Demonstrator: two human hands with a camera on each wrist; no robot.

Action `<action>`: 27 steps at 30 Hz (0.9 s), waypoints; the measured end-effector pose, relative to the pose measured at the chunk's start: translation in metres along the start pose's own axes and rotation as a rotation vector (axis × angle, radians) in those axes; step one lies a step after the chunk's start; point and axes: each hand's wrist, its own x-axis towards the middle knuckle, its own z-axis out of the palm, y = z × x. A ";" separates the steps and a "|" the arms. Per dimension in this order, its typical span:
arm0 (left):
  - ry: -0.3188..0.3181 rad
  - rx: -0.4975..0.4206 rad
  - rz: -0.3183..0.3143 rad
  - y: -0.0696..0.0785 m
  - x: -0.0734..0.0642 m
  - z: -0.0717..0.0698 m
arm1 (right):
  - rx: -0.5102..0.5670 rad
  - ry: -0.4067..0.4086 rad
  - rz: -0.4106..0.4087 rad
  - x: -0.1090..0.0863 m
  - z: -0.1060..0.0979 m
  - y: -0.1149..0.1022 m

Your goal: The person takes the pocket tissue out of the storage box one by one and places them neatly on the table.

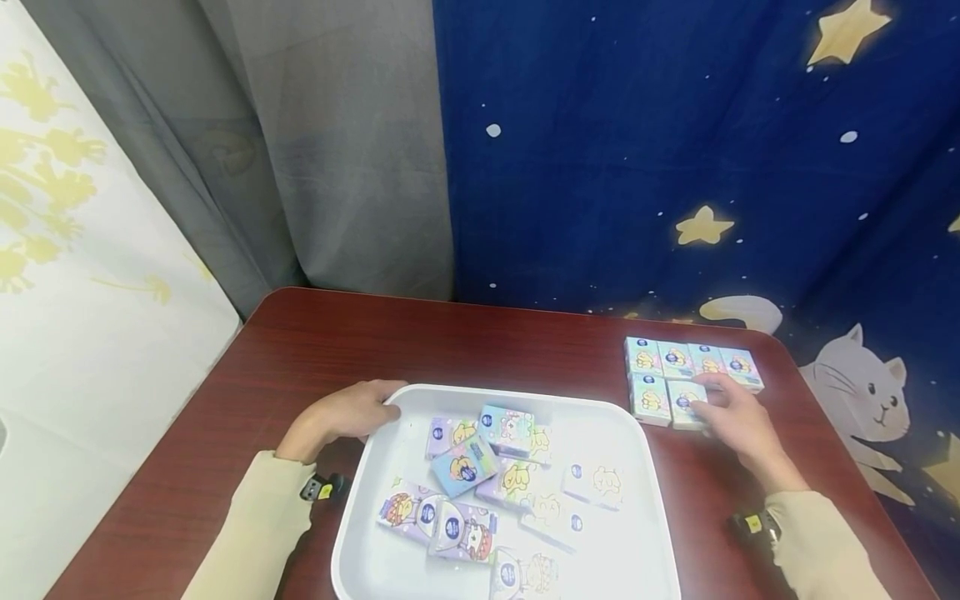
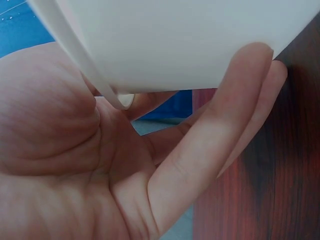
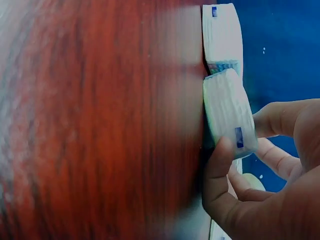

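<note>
- Dark blue starry curtain (image 1: 600, 167) and grey curtain (image 1: 352, 150) hang behind the reddish-brown surface (image 1: 420, 337), at its 12 o'clock edge.
- White tray (image 1: 652, 500) stands at 6 o'clock on the surface; the left hand (image 1: 352, 410) grips its rim at the tray's 10 o'clock corner, thumb over the edge and fingers against the outer wall.
- Right hand (image 1: 738, 417) works at the tray's 2 o'clock, well apart from the left; its grip is narrow, thumb and fingers pinching one small pack (image 1: 686, 406).
- That pinched pack lies at about 9 o'clock from the middle of the right hand, its slightly longer axis running roughly 12 to 6; I judge this alignment to be what the coming move turns on, and the right hand is plainly the nearer one.
- Just beside it at 9 o'clock sits a neighbouring pack (image 1: 649, 400); a row of four packs (image 1: 675, 360) borders it on the 12 o'clock side. From the right wrist, the pinched pack looks slightly tilted.
- Loose packs (image 1: 462, 531) lie jumbled inside the tray, towards 8 o'clock from the right grip.
</note>
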 end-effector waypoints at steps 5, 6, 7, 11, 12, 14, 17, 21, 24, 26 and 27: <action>0.004 0.002 -0.003 0.001 0.000 0.000 | -0.062 0.006 0.005 0.000 -0.001 -0.002; 0.004 0.001 -0.003 0.001 0.000 0.000 | -0.067 0.008 0.005 0.001 -0.001 -0.002; 0.004 0.002 -0.002 0.001 0.000 0.000 | -0.071 0.010 0.003 0.001 -0.001 -0.002; 0.003 0.007 0.001 0.001 0.000 -0.001 | -0.054 0.015 0.014 0.002 -0.002 -0.002; 0.002 0.008 0.001 0.001 0.000 -0.001 | -0.051 0.015 0.019 0.002 -0.002 -0.002; 0.000 0.009 0.001 0.001 0.000 -0.001 | -0.043 0.014 0.027 0.003 -0.002 -0.002; -0.003 0.004 0.000 0.001 0.000 -0.001 | -0.040 0.013 0.034 0.003 -0.001 -0.001; -0.002 -0.010 -0.002 0.001 -0.001 -0.001 | -0.018 0.004 0.030 0.002 -0.001 -0.002; -0.003 -0.018 -0.004 0.001 -0.001 -0.001 | 0.008 -0.007 0.030 0.001 -0.002 -0.003; -0.005 -0.021 -0.004 0.002 -0.001 -0.001 | 0.010 -0.012 0.037 0.000 -0.002 -0.003; -0.006 -0.021 -0.004 0.002 -0.001 0.000 | 0.009 -0.014 0.041 0.000 -0.002 -0.003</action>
